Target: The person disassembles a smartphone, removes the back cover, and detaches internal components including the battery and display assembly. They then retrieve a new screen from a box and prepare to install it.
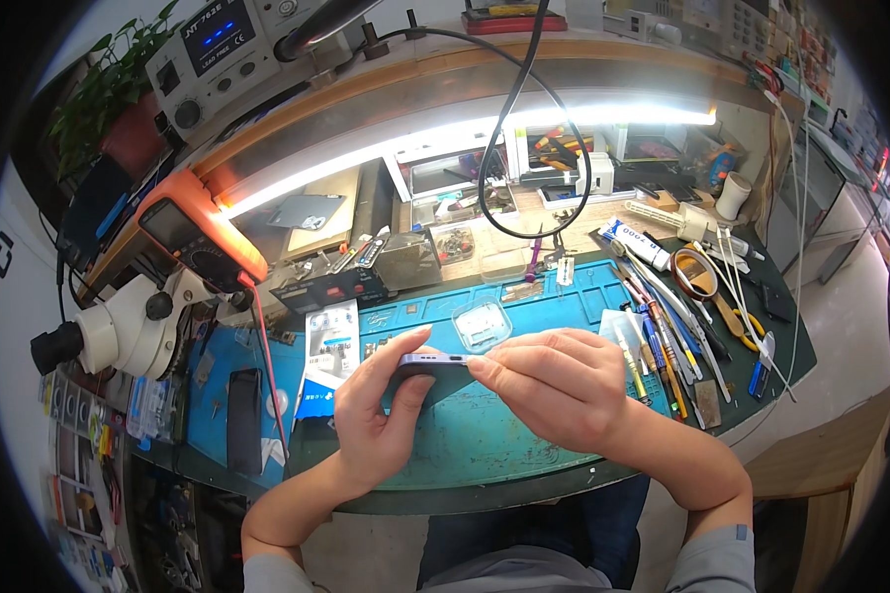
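A thin smartphone [431,359] with a pale violet frame is held up edge-on above the mat, its port and small holes facing me. My left hand [374,420] grips its left end, thumb below and fingers above. At the right end of the phone, the thumb and forefinger of my right hand [562,387] are pinched together on its corner, the other fingers curled. Whether something small is also between those fingertips is hidden. Just behind the phone, a small clear plastic box [483,324] rests on the blue-green work mat [485,435].
On the right lie several tweezers, pens and screwdrivers [667,341], with a roll of tape [694,274]. A microscope [119,331], an orange multimeter [203,232] and a dark phone [245,420] are on the left. A black cable [482,178] loops down from above.
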The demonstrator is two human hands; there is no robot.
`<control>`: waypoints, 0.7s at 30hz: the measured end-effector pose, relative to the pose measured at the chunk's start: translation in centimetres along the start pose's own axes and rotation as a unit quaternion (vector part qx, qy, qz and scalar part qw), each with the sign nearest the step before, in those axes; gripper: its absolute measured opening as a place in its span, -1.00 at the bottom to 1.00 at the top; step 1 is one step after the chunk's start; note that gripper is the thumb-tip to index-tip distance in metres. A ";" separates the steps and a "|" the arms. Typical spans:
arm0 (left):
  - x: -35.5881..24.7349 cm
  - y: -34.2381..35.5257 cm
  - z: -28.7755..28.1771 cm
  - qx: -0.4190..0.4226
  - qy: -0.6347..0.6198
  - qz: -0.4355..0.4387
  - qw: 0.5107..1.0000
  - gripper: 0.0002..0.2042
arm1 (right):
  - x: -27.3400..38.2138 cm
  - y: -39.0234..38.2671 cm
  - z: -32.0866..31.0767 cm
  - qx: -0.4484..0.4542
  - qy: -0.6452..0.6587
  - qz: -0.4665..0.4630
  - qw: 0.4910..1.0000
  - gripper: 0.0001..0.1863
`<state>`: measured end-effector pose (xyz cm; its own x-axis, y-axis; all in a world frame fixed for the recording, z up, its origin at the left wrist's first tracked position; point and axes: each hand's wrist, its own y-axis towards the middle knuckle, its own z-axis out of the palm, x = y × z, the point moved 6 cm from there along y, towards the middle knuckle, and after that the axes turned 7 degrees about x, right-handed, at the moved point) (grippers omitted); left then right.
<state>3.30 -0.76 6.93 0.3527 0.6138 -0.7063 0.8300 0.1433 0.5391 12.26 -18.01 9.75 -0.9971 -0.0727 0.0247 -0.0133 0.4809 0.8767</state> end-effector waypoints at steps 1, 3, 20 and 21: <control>0.0 0.0 0.0 0.001 0.002 -0.001 1.000 -0.64 | 0.1 0.0 0.0 -0.003 -0.003 -0.004 1.000 -0.79; 0.0 -0.1 0.0 -0.002 0.017 0.000 1.000 -0.64 | 0.1 0.1 -0.1 -0.008 -0.010 -0.013 1.000 -0.79; -0.3 -0.3 -0.1 -0.010 0.025 0.007 1.000 -0.65 | 1.3 -0.1 0.0 -0.010 -0.072 -0.065 0.995 -0.83; -0.4 -0.2 -0.1 -0.011 0.023 0.008 1.000 -0.65 | 1.3 -0.1 0.0 -0.008 -0.075 -0.066 0.995 -0.84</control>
<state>2.96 -0.96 7.09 0.3450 0.6509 -0.6762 0.8151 0.1494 0.5597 10.96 -18.16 9.73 -0.9869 -0.0028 -0.1615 -0.1445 0.4618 0.8751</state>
